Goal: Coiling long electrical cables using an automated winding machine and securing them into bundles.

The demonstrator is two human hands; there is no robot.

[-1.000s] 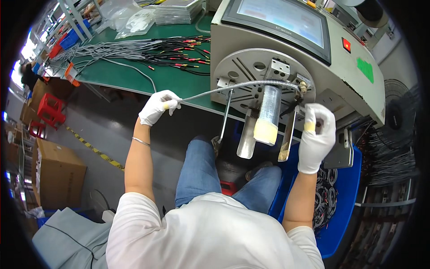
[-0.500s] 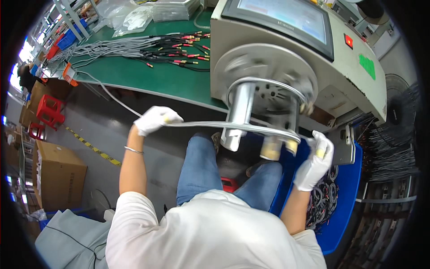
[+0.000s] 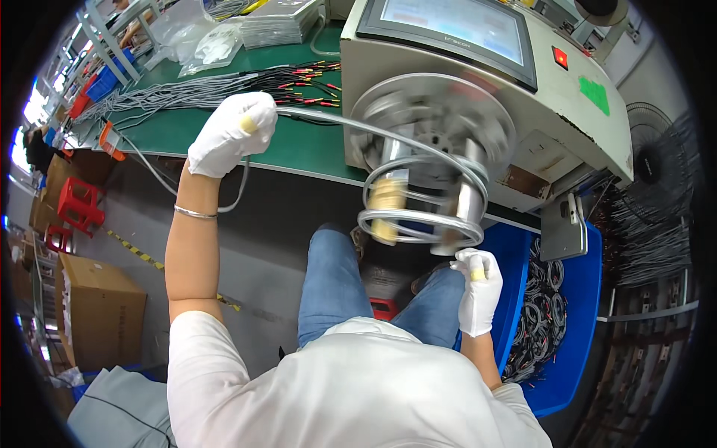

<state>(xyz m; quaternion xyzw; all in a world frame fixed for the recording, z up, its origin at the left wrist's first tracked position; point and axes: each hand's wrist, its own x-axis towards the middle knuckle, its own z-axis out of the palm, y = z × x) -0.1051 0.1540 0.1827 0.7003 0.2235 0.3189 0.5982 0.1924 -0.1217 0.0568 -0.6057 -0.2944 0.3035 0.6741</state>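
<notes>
My left hand (image 3: 237, 128), in a white glove, is closed around a grey cable (image 3: 328, 116). From this fist the cable runs right to the winding head (image 3: 437, 123) and wraps in loops around its metal posts, which are blurred by turning. The cable's other end hangs below the fist in a slack bend and leads back toward the bench. My right hand (image 3: 478, 291), gloved too, is just below the front loop with its fingers curled together. What those fingers hold, if anything, is hidden.
The winding machine (image 3: 560, 142) carries a touch screen and a red switch. Many grey cables with red and black ends (image 3: 224, 86) lie on the green bench (image 3: 299, 157). A blue bin (image 3: 579, 328) at the right holds coiled cables. A cardboard box (image 3: 104, 313) and red stools stand left.
My left hand has risen and moved left with the cable. More loops now lie around the turning posts. My right hand has come down and left, its fingers curling in.
</notes>
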